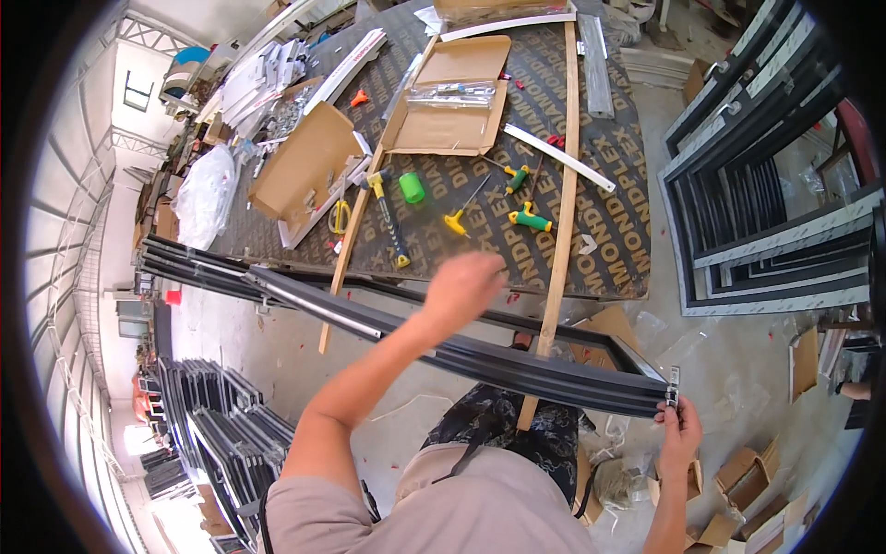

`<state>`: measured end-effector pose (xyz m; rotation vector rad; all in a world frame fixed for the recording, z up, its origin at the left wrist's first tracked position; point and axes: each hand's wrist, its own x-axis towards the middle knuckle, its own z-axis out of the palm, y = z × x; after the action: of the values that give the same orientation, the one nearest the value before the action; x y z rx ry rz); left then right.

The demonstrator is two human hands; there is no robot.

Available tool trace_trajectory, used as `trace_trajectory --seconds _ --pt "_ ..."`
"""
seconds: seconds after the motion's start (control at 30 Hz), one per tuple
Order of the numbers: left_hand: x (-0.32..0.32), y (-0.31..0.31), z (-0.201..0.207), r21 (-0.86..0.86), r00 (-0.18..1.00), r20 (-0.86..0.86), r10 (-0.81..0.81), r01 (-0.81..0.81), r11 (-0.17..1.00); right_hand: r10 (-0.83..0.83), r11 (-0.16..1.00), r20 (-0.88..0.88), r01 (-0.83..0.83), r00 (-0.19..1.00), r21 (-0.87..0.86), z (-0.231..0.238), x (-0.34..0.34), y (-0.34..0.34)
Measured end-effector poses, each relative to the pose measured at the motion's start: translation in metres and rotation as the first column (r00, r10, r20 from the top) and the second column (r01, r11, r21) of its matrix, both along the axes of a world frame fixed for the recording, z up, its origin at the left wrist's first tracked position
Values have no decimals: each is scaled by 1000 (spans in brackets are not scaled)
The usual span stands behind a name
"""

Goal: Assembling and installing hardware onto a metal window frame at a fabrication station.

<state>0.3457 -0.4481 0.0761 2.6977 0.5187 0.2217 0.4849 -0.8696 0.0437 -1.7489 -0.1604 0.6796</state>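
Note:
A long dark-grey window frame lies across in front of me, its near bars resting on wooden battens. My right hand is at its right-hand corner, fingers pinched on a small silver metal fitting there. My left hand is above the frame, near the table edge; it is blurred and its fingers are mostly hidden. Beyond it on the table are a yellow-handled tool, two green-and-yellow-handled tools, a hammer and a bright green cylinder.
Two wooden battens run across the dark printed table. An open cardboard box holds bagged metal parts. More dark frames stand at the right, and stacked profiles at the lower left. Cardboard boxes lie on the floor.

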Motion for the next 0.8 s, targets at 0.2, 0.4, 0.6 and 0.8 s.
trace_trajectory --seconds 0.2,0.4,0.6,0.8 --pt "85 96 -51 213 977 209 -40 -5 977 67 975 188 -24 980 -223 34 -22 59" --pt "191 126 -123 358 954 285 -92 -17 934 -26 983 145 52 989 -177 58 -66 99" --pt "210 113 -93 238 906 340 -252 176 955 -181 967 262 220 948 -128 59 -100 113" --pt "80 -21 -4 -781 897 83 -434 329 530 -531 846 -8 530 847 61 51 -84 145"
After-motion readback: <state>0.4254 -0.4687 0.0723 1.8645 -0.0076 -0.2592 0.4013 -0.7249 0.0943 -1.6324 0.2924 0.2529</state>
